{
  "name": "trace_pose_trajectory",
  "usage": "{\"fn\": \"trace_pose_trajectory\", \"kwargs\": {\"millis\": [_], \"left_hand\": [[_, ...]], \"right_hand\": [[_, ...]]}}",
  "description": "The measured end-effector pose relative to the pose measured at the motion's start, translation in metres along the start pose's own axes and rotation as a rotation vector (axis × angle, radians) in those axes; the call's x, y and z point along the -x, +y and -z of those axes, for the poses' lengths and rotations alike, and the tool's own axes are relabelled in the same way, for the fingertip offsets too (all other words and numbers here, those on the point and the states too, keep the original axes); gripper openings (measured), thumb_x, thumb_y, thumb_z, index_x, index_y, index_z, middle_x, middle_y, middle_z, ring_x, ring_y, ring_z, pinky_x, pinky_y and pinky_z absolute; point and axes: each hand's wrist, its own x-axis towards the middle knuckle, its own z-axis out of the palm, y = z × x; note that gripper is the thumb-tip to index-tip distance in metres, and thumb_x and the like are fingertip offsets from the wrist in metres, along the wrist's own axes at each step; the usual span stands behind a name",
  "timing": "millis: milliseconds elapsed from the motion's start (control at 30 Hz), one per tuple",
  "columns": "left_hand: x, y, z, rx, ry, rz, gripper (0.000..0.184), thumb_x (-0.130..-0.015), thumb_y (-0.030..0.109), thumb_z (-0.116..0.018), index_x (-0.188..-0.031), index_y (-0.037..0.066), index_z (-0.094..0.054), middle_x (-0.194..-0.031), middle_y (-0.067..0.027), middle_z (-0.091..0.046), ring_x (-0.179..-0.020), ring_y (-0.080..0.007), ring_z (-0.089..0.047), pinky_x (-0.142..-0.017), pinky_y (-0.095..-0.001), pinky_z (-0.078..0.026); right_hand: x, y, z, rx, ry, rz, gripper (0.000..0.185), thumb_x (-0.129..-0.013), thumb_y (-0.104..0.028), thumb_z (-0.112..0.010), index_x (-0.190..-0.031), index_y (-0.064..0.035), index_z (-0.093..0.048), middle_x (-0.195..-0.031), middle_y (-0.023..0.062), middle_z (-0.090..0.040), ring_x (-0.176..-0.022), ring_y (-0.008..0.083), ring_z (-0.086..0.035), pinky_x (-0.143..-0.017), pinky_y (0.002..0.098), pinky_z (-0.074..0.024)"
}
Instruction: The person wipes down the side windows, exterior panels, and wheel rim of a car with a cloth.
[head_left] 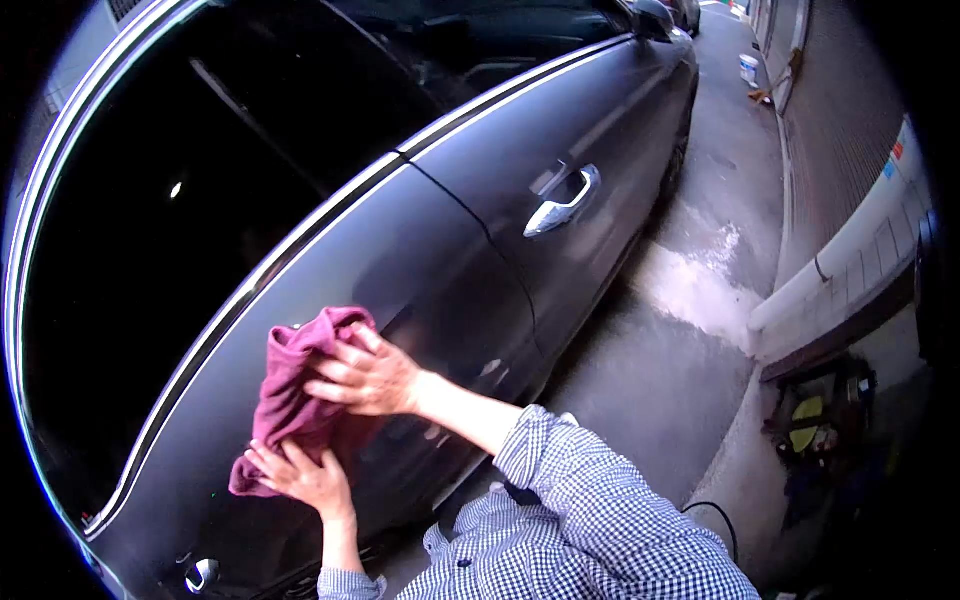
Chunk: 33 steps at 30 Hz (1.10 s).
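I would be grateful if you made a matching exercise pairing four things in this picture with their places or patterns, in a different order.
Things
1. Cloth
2. Door handle
3. Shirt
4. Bucket

Places or patterns
A. Far along the ground, near the wall
B. Small dark-and-white checks
C. Under the left hand and right hand, against the car
D. On the car's side, to the right of the door seam in the picture

Right pairs: 1-C, 2-D, 3-B, 4-A
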Motion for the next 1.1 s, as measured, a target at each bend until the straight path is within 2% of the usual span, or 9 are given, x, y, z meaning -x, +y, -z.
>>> {"fn": "trace_pose_trajectory", "kwargs": {"millis": [267,333,467,567,667,733,800,967,1100], "left_hand": [[-0.046,0.169,-0.045,0.082,-0.123,-0.305,0.043,-0.075,0.022,-0.066,-0.114,0.009,-0.057,-0.147,-0.0195,-0.027,-0.139,-0.0409,-0.018,-0.106,-0.0644,-0.012],[-0.046,0.209,-0.052,0.145,-0.258,-0.346,0.041,-0.074,0.022,-0.066,-0.112,0.008,-0.058,-0.145,-0.0192,-0.032,-0.139,-0.0382,-0.022,-0.105,-0.0635,-0.015],[-0.013,0.241,-0.075,0.070,-0.255,-0.587,0.032,-0.080,0.021,-0.056,-0.112,0.016,-0.060,-0.144,-0.0124,-0.037,-0.138,-0.0319,-0.027,-0.104,-0.0605,-0.020],[0.014,0.238,-0.084,0.032,-0.360,-0.796,0.036,-0.085,0.019,-0.048,-0.119,0.020,-0.058,-0.146,-0.0081,-0.036,-0.139,-0.0281,-0.026,-0.104,-0.0596,-0.018],[0.031,0.217,-0.083,0.070,-0.453,-0.936,0.039,-0.083,0.018,-0.048,-0.121,0.016,-0.057,-0.148,-0.0057,-0.033,-0.139,-0.0248,-0.026,-0.107,-0.0580,-0.012],[0.044,0.186,-0.079,0.149,-0.587,-0.972,0.043,-0.079,0.016,-0.051,-0.122,0.012,-0.056,-0.148,-0.0071,-0.033,-0.138,-0.0260,-0.028,-0.108,-0.0533,-0.017],[0.057,0.154,-0.065,0.097,-0.607,-0.943,0.046,-0.080,0.018,-0.049,-0.126,0.017,-0.055,-0.146,-0.0050,-0.038,-0.135,-0.0251,-0.034,-0.104,-0.0440,-0.028],[0.064,0.090,-0.043,0.116,-0.464,-0.717,0.031,-0.082,0.011,-0.055,-0.112,0.012,-0.062,-0.142,-0.0143,-0.041,-0.135,-0.0362,-0.032,-0.105,-0.0590,-0.020],[0.052,0.093,-0.047,0.136,-0.386,-0.627,0.034,-0.082,0.010,-0.057,-0.115,0.008,-0.056,-0.144,-0.0210,-0.034,-0.135,-0.0423,-0.028,-0.105,-0.0633,-0.017]], "right_hand": [[0.096,0.126,0.068,0.185,-0.049,-0.293,0.054,-0.075,-0.048,-0.060,-0.126,-0.0284,-0.053,-0.141,0.0063,-0.041,-0.138,0.0318,-0.025,-0.112,0.0548,-0.0106],[0.128,0.130,0.075,0.113,-0.080,-0.458,0.053,-0.082,-0.047,-0.053,-0.129,-0.0236,-0.051,-0.144,0.0092,-0.036,-0.135,0.0337,-0.028,-0.110,0.0582,-0.0135],[0.213,0.109,0.073,0.137,-0.024,-0.752,0.049,-0.085,-0.038,-0.050,-0.124,-0.0096,-0.050,-0.137,0.0162,-0.041,-0.133,0.0395,-0.028,-0.110,0.0580,-0.0159],[0.263,0.069,0.055,0.163,-0.005,-1.027,0.061,-0.085,-0.038,-0.050,-0.132,-0.0010,-0.037,-0.137,0.0271,-0.033,-0.133,0.0448,-0.026,-0.111,0.0573,-0.0149],[0.264,0.012,0.044,-0.027,-0.244,-1.361,0.068,-0.087,-0.030,-0.047,-0.139,0.0071,-0.024,-0.142,0.0330,-0.025,-0.134,0.0472,-0.022,-0.113,0.0524,-0.0143],[0.266,-0.023,0.026,-0.161,-0.240,-1.414,0.067,-0.088,-0.028,-0.045,-0.139,0.0101,-0.022,-0.142,0.0339,-0.023,-0.134,0.0474,-0.021,-0.114,0.0508,-0.0138],[0.266,-0.059,0.006,-0.247,-0.310,-1.487,0.063,-0.087,-0.021,-0.043,-0.137,0.0123,-0.024,-0.141,0.0352,-0.023,-0.134,0.0471,-0.020,-0.114,0.0509,-0.0133],[0.185,-0.082,0.015,-0.349,-0.211,-1.486,0.057,-0.080,-0.013,-0.049,-0.130,0.0118,-0.034,-0.139,0.0335,-0.028,-0.133,0.0503,-0.020,-0.113,0.0544,-0.0127],[0.160,-0.050,0.029,-0.200,-0.127,-1.143,0.052,-0.077,-0.010,-0.053,-0.127,0.0000,-0.045,-0.138,0.0225,-0.036,-0.132,0.0428,-0.027,-0.111,0.0556,-0.0182]]}}
